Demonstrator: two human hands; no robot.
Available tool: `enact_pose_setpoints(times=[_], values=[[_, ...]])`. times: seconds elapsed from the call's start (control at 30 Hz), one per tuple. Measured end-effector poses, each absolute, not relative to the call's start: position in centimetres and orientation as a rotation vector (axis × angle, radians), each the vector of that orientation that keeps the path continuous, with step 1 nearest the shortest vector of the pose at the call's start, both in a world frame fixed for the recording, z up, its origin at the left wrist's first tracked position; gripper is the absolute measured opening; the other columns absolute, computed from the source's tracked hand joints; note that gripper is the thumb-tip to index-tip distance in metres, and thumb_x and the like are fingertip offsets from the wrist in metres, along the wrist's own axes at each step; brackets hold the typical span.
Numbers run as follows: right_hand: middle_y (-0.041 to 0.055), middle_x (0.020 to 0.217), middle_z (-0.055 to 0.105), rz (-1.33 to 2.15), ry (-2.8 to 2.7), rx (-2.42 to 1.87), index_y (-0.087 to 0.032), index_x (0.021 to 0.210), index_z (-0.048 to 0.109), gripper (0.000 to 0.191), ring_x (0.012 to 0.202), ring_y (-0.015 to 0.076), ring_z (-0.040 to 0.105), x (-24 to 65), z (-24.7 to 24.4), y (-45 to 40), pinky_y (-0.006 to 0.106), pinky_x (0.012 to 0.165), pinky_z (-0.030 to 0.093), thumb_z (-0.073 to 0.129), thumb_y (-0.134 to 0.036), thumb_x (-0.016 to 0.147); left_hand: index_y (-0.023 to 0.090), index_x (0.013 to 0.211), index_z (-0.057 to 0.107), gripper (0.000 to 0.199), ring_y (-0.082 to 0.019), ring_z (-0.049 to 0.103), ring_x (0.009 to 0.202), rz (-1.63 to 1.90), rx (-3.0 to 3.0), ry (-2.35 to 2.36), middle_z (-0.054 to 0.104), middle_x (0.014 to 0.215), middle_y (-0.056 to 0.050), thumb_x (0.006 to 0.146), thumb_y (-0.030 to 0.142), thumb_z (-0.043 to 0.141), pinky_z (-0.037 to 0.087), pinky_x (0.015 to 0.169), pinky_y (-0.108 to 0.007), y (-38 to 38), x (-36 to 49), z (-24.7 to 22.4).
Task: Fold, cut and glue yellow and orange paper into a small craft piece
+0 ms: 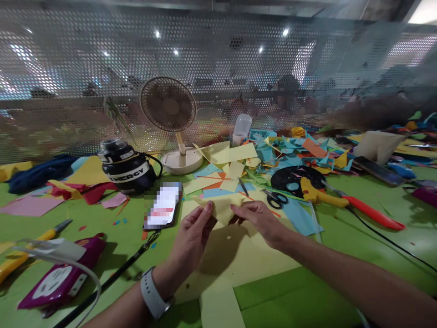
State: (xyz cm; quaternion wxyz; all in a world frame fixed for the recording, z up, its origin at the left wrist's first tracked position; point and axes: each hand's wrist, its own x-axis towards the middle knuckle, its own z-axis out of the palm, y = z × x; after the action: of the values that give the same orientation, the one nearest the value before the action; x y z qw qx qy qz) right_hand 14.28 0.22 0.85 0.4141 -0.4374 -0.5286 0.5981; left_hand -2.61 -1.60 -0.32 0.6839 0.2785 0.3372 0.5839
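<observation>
Yellow paper [223, 211], pinched between fingertips [208, 207] — 2 hands [194, 228]

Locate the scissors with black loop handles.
In the head view, the scissors with black loop handles lie right of centre, just beyond the right hand and on the near side of the flat, round black object.
</observation>
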Motion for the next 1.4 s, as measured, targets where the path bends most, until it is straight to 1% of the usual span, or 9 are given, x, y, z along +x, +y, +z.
enact_pose_setpoints(times=[0.13, 0.27, 0.4, 0.47, 0.63, 0.87, 1.0, 1.13, 1.4], values=[[0.0034, 0.069, 0.069, 1.312, -1.265, -1.053, -0.017, 0.069, 0.073, 0.031, 0.061, 0.0128, 0.058, 15.1, 1.1, 1.3, 0.025, 0.059, 0.041, 0.067, -0.047, 0.073, 0.016, 0.073, 0.070, 0.020, -0.009, 0.063, 0.065, 1.374, 0.531, 0.785, 0.070, 0.072, 0.000, 0.063, 0.026, 0.084, 0.050, 0.066, -0.018, -0.9, -3.0, -0.2], [0.0050, 0.078, 0.071, 1.387, -1.255, -1.017, -0.016, 0.079, 0.073, 0.037, 0.064, 0.0123, 0.059, 15.3, 1.1, 1.5, 0.023, 0.058, 0.039, 0.065, -0.052, 0.076, 0.015, 0.069, 0.069, 0.023, -0.007, 0.059, 0.058, 1.410, 0.525, 0.804, 0.068, 0.066, 0.003, 0.059, 0.026, 0.086, 0.048, 0.060, -0.016, -0.8, -2.9, -0.1], [0.0012, 0.059, 0.064, 1.412, -1.323, -1.109, -0.015, 0.063, 0.068, 0.039, 0.054, 0.0105, 0.051, 14.5, 0.9, 0.8, 0.024, 0.054, 0.036, 0.073, -0.054, 0.067, 0.017, 0.073, 0.071, 0.019, -0.007, 0.058, 0.058, 1.326, 0.608, 0.767, 0.067, 0.066, 0.002, 0.064, 0.029, 0.084, 0.048, 0.059, -0.016, -1.4, -2.5, -0.1], [0.0001, 0.054, 0.061, 1.337, -1.314, -1.112, -0.016, 0.057, 0.066, 0.039, 0.052, 0.0101, 0.048, 14.3, 0.9, 0.7, 0.025, 0.054, 0.036, 0.071, -0.053, 0.070, 0.017, 0.072, 0.071, 0.018, -0.006, 0.057, 0.058, 1.309, 0.623, 0.756, 0.066, 0.066, 0.003, 0.066, 0.029, 0.083, 0.048, 0.059, -0.015, -1.5, -2.4, 0.0], [0.0003, 0.054, 0.060, 1.270, -1.333, -1.051, -0.017, 0.056, 0.066, 0.040, 0.053, 0.0107, 0.049, 14.8, 1.0, 1.1, 0.025, 0.054, 0.036, 0.064, -0.051, 0.076, 0.016, 0.066, 0.068, 0.020, -0.006, 0.054, 0.056, 1.333, 0.589, 0.774, 0.063, 0.062, 0.003, 0.064, 0.029, 0.084, 0.048, 0.058, -0.014, -1.4, -2.6, 0.0], [-0.0010, 0.054, 0.060, 1.357, -1.395, -1.104, -0.016, 0.056, 0.062, 0.035, 0.050, 0.0089, 0.047, 15.0, 0.5, 1.2, 0.024, 0.053, 0.036, 0.073, -0.046, 0.070, 0.016, 0.063, 0.064, 0.022, -0.005, 0.050, 0.048, 1.331, 0.575, 0.811, 0.057, 0.054, 0.005, 0.066, 0.029, 0.082, 0.046, 0.050, -0.014, -1.6, -2.5, -0.2], [-0.0023, 0.052, 0.058, 1.322, -1.410, -1.109, -0.017, 0.055, 0.060, 0.036, 0.050, 0.0089, 0.046, 14.7, 0.5, 1.1, 0.024, 0.053, 0.035, 0.073, -0.047, 0.069, 0.017, 0.075, 0.068, 0.022, -0.011, 0.061, 0.058, 1.246, 0.583, 0.873, 0.069, 0.069, 0.001, 0.064, 0.029, 0.083, 0.054, 0.060, -0.023, -1.9, -2.4, -0.3], [-0.0032, 0.051, 0.054, 1.246, -1.489, -1.120, -0.017, 0.054, 0.059, 0.038, 0.051, 0.0094, 0.044, 14.4, 0.8, 0.6, 0.025, 0.053, 0.034, 0.071, -0.049, 0.071, 0.016, 0.097, 0.071, 0.036, -0.018, 0.069, 0.075, 1.094, 0.780, 0.909, 0.074, 0.092, -0.009, 0.064, 0.021, 0.083, 0.054, 0.069, -0.026, -2.3, -2.2, -0.2], [-0.0028, 0.050, 0.052, 1.242, -1.563, -1.124, -0.017, 0.053, 0.057, 0.039, 0.050, 0.0094, 0.041, 14.0, 0.4, 0.2, 0.025, 0.050, 0.032, 0.068, -0.050, 0.072, 0.016, 0.092, 0.073, 0.025, -0.013, 0.066, 0.068, 1.133, 0.896, 0.902, 0.075, 0.084, -0.006, 0.069, 0.022, 0.080, 0.050, 0.066, -0.021, -2.3, -2.1, -0.3]])
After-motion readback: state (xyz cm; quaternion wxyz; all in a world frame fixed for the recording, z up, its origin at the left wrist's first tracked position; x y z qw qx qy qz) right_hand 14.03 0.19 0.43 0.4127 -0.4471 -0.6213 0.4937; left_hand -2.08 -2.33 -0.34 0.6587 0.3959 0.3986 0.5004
